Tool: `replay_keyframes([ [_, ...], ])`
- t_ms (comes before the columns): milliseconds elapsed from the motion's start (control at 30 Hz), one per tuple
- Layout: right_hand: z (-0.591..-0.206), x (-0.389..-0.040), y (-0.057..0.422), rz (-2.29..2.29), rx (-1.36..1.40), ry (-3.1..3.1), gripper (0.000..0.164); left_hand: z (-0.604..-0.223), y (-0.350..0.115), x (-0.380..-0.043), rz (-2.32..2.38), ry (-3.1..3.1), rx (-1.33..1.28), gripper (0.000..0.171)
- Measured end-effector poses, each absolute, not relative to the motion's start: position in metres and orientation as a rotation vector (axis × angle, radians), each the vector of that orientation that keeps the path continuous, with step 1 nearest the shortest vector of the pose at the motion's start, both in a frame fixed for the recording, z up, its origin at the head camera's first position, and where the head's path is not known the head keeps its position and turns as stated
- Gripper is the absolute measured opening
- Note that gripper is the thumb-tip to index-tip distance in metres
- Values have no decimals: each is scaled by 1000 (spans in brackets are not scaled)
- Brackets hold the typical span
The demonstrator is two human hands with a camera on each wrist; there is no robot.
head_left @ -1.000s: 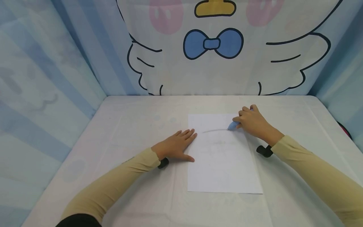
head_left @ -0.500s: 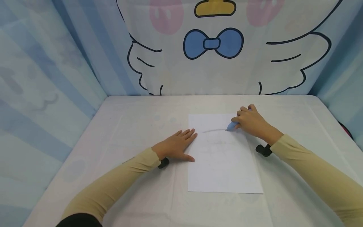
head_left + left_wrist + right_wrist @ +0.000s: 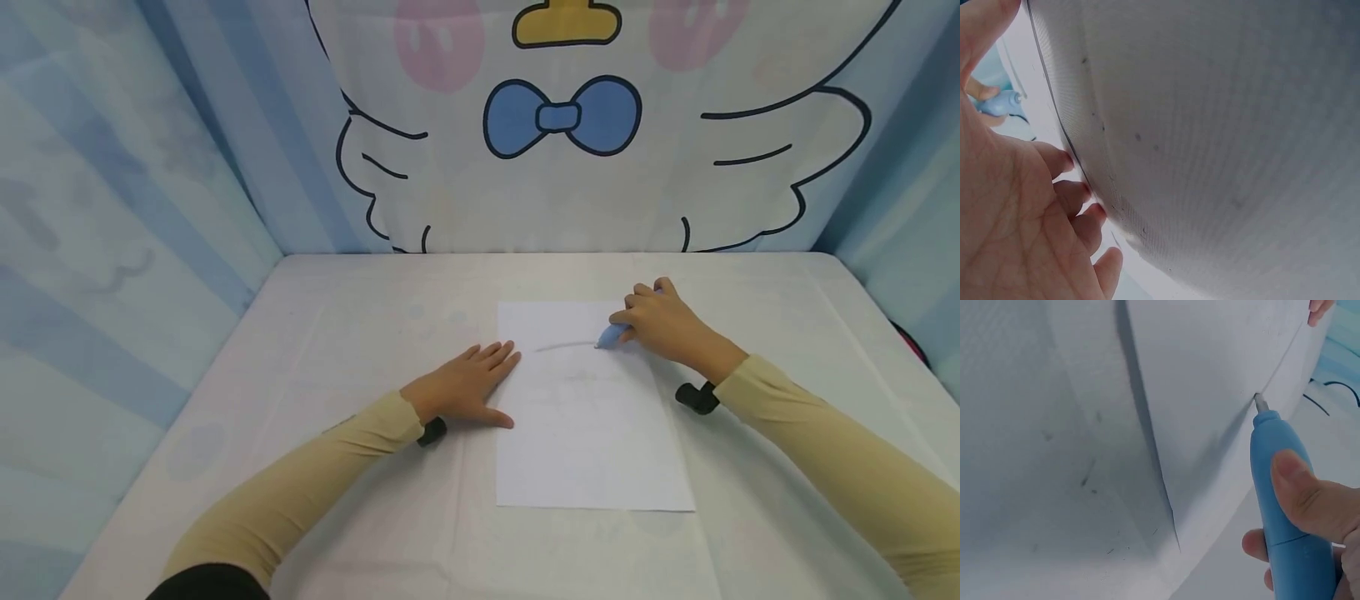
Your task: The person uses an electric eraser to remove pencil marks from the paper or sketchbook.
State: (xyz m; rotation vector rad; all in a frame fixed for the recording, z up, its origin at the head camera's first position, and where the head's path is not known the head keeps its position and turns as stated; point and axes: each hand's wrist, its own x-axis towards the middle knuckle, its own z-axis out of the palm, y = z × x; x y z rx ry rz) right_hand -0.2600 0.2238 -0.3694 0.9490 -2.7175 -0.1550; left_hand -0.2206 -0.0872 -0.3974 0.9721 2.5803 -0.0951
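Blue pen (image 3: 1279, 515); right hand (image 3: 663, 327) grips it; tip slightly left of before; left hand (image 3: 465, 387) spread, unmoved

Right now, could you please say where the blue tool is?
In the head view, the tool is in the right hand, its tip at the grey line's right end on the paper.

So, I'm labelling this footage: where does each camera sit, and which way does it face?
Head: on the head, facing forward and down at the paper; left hand, right hand and sleeves show.
Left wrist: on that wrist, looking across the table; left palm and right fingers show.
Right wrist: on that wrist, looking along the blue tool; right thumb and fingers, left fingertips show.
Both wrist views share the tool and paper.
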Motion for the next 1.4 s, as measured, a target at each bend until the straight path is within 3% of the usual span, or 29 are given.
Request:
replay_keyframes([
  [1400,-364,-262,215,-242,995,-2716,26,-398,-88,-219,-87,2588,998,102],
])
